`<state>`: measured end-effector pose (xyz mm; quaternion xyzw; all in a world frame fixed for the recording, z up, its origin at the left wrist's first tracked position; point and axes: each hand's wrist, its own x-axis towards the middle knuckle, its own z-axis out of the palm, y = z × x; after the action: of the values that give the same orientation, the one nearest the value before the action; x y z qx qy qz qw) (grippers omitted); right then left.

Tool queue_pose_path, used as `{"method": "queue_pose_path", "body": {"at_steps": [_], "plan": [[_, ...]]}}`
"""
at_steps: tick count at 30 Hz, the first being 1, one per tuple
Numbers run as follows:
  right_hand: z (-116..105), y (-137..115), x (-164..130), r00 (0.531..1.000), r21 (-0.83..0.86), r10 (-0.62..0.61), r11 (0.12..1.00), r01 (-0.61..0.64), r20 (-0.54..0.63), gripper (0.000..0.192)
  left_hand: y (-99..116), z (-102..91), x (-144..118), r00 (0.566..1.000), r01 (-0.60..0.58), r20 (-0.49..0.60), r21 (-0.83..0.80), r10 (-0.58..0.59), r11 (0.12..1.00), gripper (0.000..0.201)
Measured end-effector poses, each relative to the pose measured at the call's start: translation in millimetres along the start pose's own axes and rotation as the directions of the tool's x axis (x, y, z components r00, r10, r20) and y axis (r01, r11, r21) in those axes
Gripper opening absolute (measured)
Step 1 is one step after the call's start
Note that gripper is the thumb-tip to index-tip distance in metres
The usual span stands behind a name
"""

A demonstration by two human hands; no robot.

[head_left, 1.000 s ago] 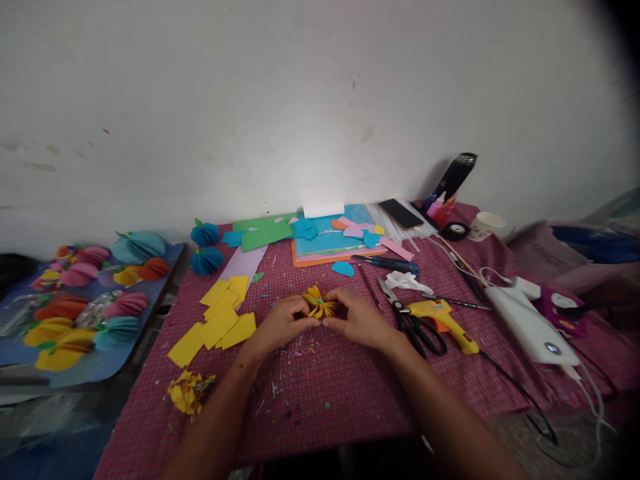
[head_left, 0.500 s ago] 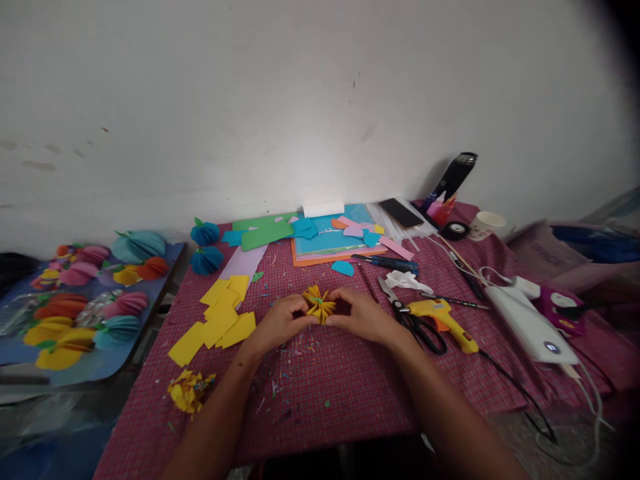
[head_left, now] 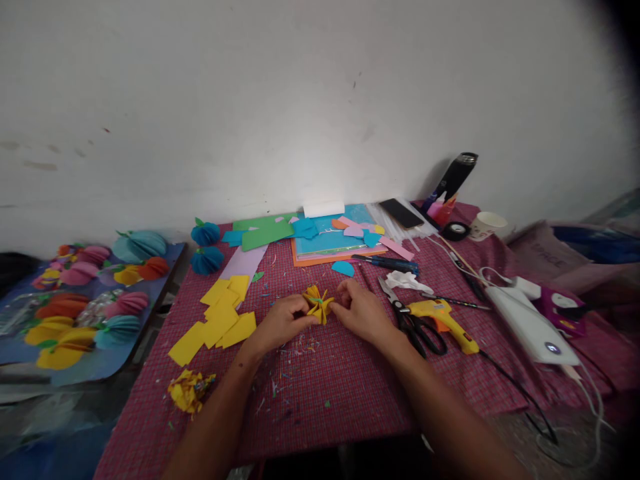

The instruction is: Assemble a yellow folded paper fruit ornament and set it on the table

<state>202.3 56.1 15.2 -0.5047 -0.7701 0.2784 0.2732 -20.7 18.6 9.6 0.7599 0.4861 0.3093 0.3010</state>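
Head view. We see both hands meeting at the middle of the counter (head_left: 320, 400), which is covered by a red checked cloth. The left hand (head_left: 283, 325) pinches the near-left side of a yellow folded-paper ornament (head_left: 318, 303), fingers closed on its pleats. The right hand (head_left: 363, 312) touches its right side with the fingertips; whether these fingers grip or only steady it, we cannot tell. We judge that the ornament is held from two sides so that its fanned leaves stay gathered at the green centre. It rests low, at or just above the cloth.

Left of the hands lies a loose spread of yellow paper squares (head_left: 220, 320), overlapping too much for an exact count; we judge them kept within reach as stock. One crumpled yellow scrap (head_left: 189, 391) lies near the front-left edge.

Right of the hands lie one pair of scissors (head_left: 413, 323) and one yellow glue gun (head_left: 443, 321), its cord trailing off the front-right of the counter; both lie just beside the working spot, tools on the right-hand side. One white power strip (head_left: 530, 327) lies farther right.

At the back we count two blue paper ornaments (head_left: 205, 248), one stack of coloured sheets (head_left: 330, 240), one phone (head_left: 401, 213), one black flask (head_left: 456, 175), one roll of tape (head_left: 455, 231) and one paper cup (head_left: 486, 225).

On a separate blue board (head_left: 95, 367) at far left lie a dozen or so finished ornaments, set well apart from the work.
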Motion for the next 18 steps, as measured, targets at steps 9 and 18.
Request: {"method": "queue_pose_path", "body": {"at_steps": [9,18], "plan": [[6.9,-1.4,-1.6,0.995,0.010,-0.082,0.997,0.082,0.050,0.010,0.3,1.7,-0.5,1.000,-0.012,0.004,-0.001,0.012,1.000,0.029],[8.4,-3.8,-2.4,0.988,0.020,-0.153,0.988,0.153,0.006,0.009,2.3,2.1,0.5,1.000,-0.018,0.017,-0.014,0.019,1.000,0.030]]}}
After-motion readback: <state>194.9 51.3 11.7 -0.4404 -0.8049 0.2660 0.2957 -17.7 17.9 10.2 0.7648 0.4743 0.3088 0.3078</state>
